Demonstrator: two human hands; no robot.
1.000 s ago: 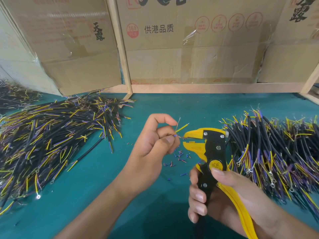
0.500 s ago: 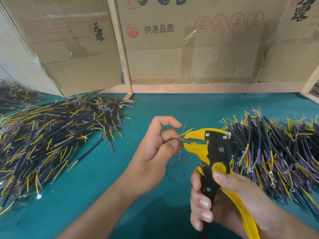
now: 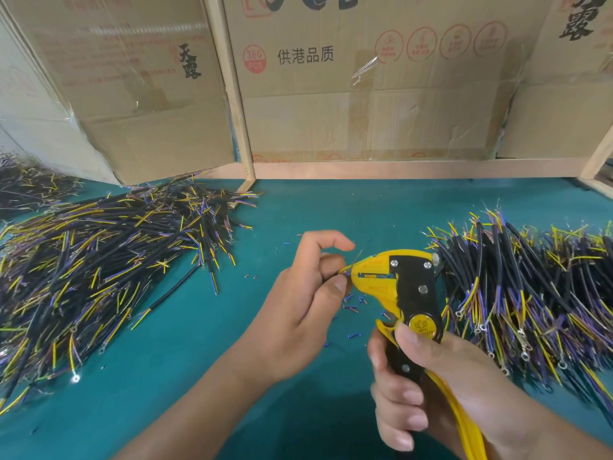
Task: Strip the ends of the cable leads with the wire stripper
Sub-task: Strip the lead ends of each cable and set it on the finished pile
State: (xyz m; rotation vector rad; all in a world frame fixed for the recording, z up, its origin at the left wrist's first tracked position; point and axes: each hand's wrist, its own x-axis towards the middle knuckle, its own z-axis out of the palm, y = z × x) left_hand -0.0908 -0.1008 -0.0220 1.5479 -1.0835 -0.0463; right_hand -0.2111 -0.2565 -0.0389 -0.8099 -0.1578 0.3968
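Two thin leads (image 3: 345, 269) enter yellow-jawed wire stripper (image 3: 398, 287).

Two bare forearms, no sleeves; hands (image 3: 298, 313) ungloved, nails short.

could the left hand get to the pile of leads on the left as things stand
Probably, but not freely: the left hand is pinching a lead at the stripper mouth. Bare mat lies between it and the left pile, so nothing blocks the way once it lets go.

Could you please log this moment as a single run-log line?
left hand: pinching cable lead | right hand: gripping wire stripper | lead tip at stripper mouth | insulation scraps on mat
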